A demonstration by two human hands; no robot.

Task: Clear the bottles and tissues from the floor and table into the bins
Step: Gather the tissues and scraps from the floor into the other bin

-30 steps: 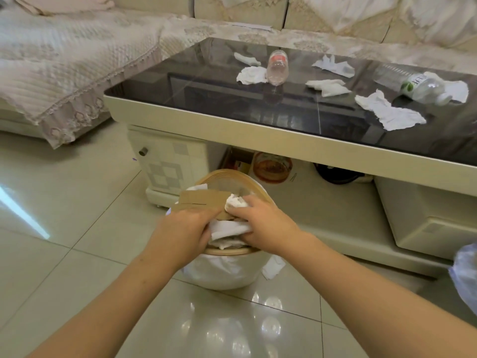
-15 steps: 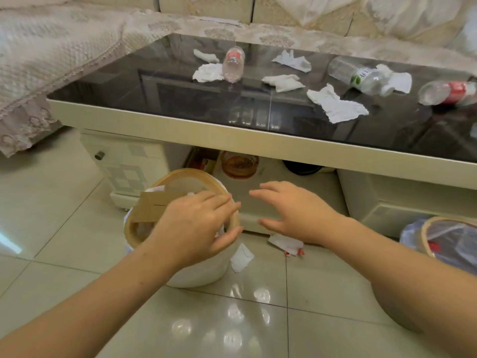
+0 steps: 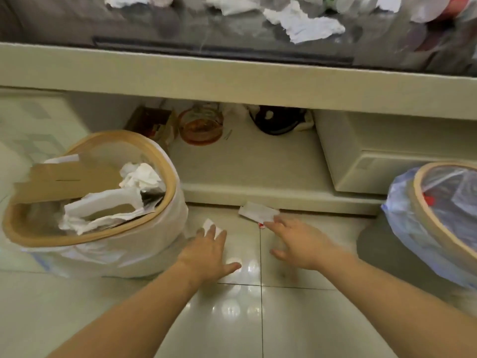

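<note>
Two white tissues lie on the floor tiles. My left hand [image 3: 206, 250] is spread low over the smaller tissue [image 3: 209, 225], fingertips touching it. My right hand [image 3: 299, 241] is open, its fingertips at the edge of the larger tissue [image 3: 258, 211] by the table base. The left bin [image 3: 165, 166], white-lined with a wooden rim, holds cardboard and crumpled tissues. A right bin [image 3: 418, 200] with a bluish liner stands at the frame's edge. More tissues [image 3: 307, 23] and a red-labelled bottle [image 3: 444, 7] lie on the dark glass table [image 3: 232, 71].
Under the tabletop a shelf holds an amber glass dish [image 3: 201, 127], a black object [image 3: 277, 121] and a box. A cream drawer unit [image 3: 382, 164] sits right of the shelf. Glossy floor tiles lie between the two bins.
Both hands left the left bin's opening, where they pressed tissues in, and dropped to the floor tissues. My view lowered and moved closer to the table's edge.
</note>
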